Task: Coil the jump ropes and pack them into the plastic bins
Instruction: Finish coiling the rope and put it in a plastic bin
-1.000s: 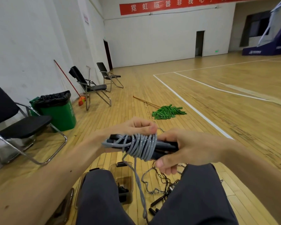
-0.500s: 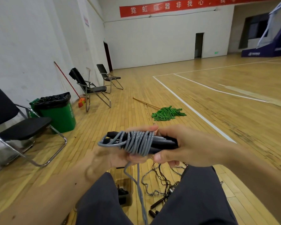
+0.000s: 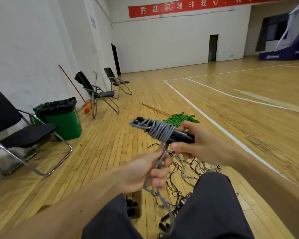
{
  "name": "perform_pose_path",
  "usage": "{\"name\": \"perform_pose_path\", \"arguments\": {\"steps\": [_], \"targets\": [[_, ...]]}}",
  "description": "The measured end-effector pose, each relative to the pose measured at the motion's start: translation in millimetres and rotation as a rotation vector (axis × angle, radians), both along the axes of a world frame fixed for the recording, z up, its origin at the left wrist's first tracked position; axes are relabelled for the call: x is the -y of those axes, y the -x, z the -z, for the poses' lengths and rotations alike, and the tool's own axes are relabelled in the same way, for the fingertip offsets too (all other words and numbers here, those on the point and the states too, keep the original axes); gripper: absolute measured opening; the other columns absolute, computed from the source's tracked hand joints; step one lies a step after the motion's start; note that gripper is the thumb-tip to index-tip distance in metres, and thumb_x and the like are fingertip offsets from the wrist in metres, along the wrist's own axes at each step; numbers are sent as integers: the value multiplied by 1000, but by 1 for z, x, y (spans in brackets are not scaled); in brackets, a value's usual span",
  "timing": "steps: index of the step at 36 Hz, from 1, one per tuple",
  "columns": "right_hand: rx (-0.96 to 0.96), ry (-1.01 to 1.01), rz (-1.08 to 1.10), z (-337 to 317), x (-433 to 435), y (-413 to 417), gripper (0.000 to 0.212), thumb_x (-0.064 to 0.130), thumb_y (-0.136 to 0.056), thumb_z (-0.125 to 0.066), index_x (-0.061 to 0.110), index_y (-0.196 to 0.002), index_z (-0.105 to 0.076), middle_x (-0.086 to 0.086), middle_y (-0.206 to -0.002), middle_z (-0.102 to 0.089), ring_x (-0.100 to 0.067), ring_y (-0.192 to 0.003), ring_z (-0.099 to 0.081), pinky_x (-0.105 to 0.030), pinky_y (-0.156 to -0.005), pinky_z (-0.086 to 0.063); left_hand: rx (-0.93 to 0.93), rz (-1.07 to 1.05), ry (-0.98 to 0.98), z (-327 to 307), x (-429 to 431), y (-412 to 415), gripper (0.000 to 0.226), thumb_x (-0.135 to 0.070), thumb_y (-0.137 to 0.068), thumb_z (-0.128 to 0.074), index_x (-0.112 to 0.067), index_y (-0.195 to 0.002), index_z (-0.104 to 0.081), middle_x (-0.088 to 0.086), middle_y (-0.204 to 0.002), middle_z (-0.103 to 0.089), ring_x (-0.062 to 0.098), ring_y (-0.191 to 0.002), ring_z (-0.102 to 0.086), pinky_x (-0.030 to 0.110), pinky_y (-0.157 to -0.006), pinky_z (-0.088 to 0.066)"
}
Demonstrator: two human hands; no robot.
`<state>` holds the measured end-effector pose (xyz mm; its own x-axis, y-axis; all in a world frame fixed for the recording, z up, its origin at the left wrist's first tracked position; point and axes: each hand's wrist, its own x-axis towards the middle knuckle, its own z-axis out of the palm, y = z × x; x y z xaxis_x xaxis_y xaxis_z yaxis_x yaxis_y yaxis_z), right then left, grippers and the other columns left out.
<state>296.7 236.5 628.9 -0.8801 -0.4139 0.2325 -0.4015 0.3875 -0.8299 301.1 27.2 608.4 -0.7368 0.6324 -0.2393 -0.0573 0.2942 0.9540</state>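
My right hand (image 3: 199, 146) grips the black handles of a grey jump rope (image 3: 160, 131), whose cord is wound in several turns around them. The loose end of that cord drops from the coil into my left hand (image 3: 145, 171), which grips it just below the handles. Further cord trails down between my knees. A clear plastic bin (image 3: 136, 207) stands on the floor between my legs, mostly hidden, with something black inside. A tangle of other jump ropes (image 3: 188, 171) lies on the floor ahead of my right knee.
A black folding chair (image 3: 21, 135) stands at the left, with a green trash bin (image 3: 62, 118) behind it. Two more chairs (image 3: 100, 94) line the wall. A green mop (image 3: 179, 118) lies on the wooden floor beyond my hands.
My left hand has come off the coil and slid down the cord to below the handles. My right hand has lifted and tilted the bundle, up and to the right.
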Motion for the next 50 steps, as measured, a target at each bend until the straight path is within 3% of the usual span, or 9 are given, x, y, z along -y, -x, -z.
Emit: {"name": "perform_pose_path", "arguments": {"steps": [3, 7, 14, 21, 26, 32, 40, 45, 50], "targets": [[-8, 9, 71, 6, -7, 10, 21, 18, -94, -70, 8, -99, -52, 2, -69, -67, -12, -61, -61, -20, -53, -46, 61, -24, -24, 6, 1, -6, 44, -49, -105, -28, -18, -78, -45, -6, -55, -27, 13, -48, -34, 31, -71, -48], [-5, -59, 95, 17, -9, 17, 16, 19, -95, -69, 12, -97, -54, 4, -65, -66, -10, -56, -58, -24, -52, -46, -27, -53, 132, 4, -5, -12, 42, -49, -106, -28, -18, -81, -41, -6, -57, -25, 12, -48, -25, 24, -56, -39], [80, -210, 64, 17, -4, 18, 16, 21, -98, -66, 7, -101, -59, -3, -73, -68, -13, -57, -59, -28, -54, -48, -646, 16, 682, -23, -4, -15, 42, -51, -103, -41, -17, -81, -52, -8, -63, -42, 10, -52, -37, 28, -55, -33], [266, -467, -79, 5, 2, 6, 24, 29, -100, -62, 5, -94, -64, -1, -70, -66, -14, -56, -56, -28, -58, -49, -979, 211, 991, -60, -1, -12, 33, -44, -101, -52, -24, -75, -53, -6, -68, -54, 11, -57, -48, 24, -56, -38], [292, -551, -163, -5, 10, -5, 27, 33, -99, -64, 14, -80, -62, 4, -62, -63, -14, -55, -53, -28, -61, -48, -1018, 230, 907, -78, 1, -4, 32, -50, -92, -63, -20, -93, -73, -11, -74, -64, 8, -66, -60, 23, -62, -50], [316, -534, -246, -14, 20, -18, 27, 31, -98, -66, 15, -77, -61, 5, -62, -62, -12, -53, -52, -23, -56, -45, -1019, 273, 794, -90, -2, 12, 35, -55, -78, -75, -20, -73, -69, -9, -61, -56, 6, -57, -49, 22, -56, -40], [296, -508, -381, -26, 23, -39, 25, 26, -96, -68, 18, -74, -61, 5, -64, -62, -7, -51, -53, -19, -51, -45, -724, 360, 523, -87, 4, 19, 31, -42, -76, -81, -12, -78, -73, -2, -63, -61, 14, -59, -54, 30, -59, -43], [281, -427, -430, -30, 21, -42, 21, 25, -97, -68, 9, -85, -64, -3, -72, -64, -12, -55, -55, -21, -52, -45, -545, 353, 354, -82, 13, 19, 27, -39, -77, -77, -14, -82, -71, 0, -67, -64, 9, -58, -55, 19, -55, -42], [256, -329, -468, -30, 22, -42, 14, 26, -97, -68, 18, -86, -62, -2, -75, -67, -14, -58, -58, -24, -54, -46, -390, 348, 213, -70, 20, 22, 20, -36, -79, -72, -18, -80, -63, 7, -65, -53, 14, -55, -47, 22, -54, -39]]}}
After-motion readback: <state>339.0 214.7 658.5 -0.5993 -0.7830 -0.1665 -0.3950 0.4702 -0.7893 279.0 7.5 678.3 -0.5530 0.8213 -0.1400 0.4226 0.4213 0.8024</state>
